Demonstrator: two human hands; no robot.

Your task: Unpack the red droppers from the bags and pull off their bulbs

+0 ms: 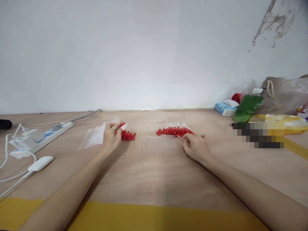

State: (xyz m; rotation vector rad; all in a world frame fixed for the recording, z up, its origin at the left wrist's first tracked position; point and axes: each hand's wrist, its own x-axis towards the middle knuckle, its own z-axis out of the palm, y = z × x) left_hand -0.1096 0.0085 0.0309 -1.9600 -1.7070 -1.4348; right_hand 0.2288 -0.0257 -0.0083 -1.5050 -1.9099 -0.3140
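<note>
My left hand (111, 136) rests on the wooden table (154, 179) beside a small heap of red caps (128, 135), its fingers pinched on one red cap. My right hand (196, 146) lies at the right end of a row of clear thin tubes (160, 145), fingers curled and pinched on one tube. Behind that row lies a row of tubes fitted with red caps (174, 130). A clear plastic bag (95, 137) is spread flat under and to the left of my left hand.
A white power strip (45, 136) with plugs and cables lies at the left, with a white charger (40, 163) nearer me. At the right stand a green bottle (247, 106), a blue tissue pack (225, 109) and plastic bags (284, 96). A white wall is behind.
</note>
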